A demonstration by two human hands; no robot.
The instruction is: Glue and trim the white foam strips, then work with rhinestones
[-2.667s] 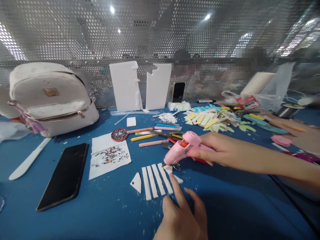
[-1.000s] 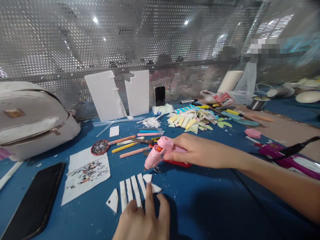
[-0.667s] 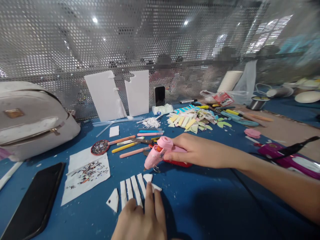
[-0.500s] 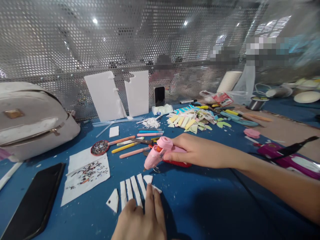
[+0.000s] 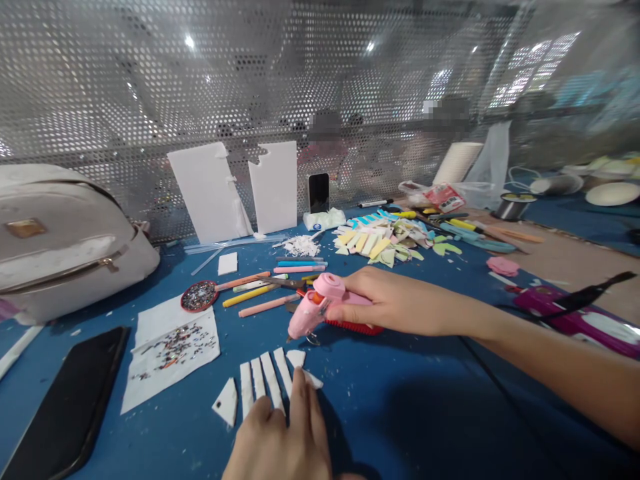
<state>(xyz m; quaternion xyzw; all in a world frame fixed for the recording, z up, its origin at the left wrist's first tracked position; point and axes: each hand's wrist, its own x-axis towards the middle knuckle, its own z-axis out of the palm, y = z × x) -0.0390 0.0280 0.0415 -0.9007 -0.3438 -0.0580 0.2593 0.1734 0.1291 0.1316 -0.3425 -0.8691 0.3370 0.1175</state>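
Observation:
My right hand [image 5: 395, 303] grips a pink glue gun [image 5: 314, 312], its nozzle pointing down-left just above a small white foam piece [image 5: 297, 358]. Several white foam strips [image 5: 264, 385] lie side by side on the blue table [image 5: 425, 413], with a white triangle piece [image 5: 227, 401] at their left. My left hand [image 5: 283, 437] rests at the near edge, fingers held together and stretched forward, fingertips pressing on the right end of the strips beside the small piece.
A black phone [image 5: 60, 407] and a paper sheet with glitter [image 5: 170, 350] lie left. A white backpack [image 5: 60, 237] stands far left. Coloured sticks [image 5: 270, 283], foam scraps [image 5: 385, 237], two foam boards [image 5: 235, 190] and a perforated metal screen lie beyond.
The view shifted right since the oldest frame. My left fingers drew together and slid a little forward on the strips. The glue gun hand stays almost still.

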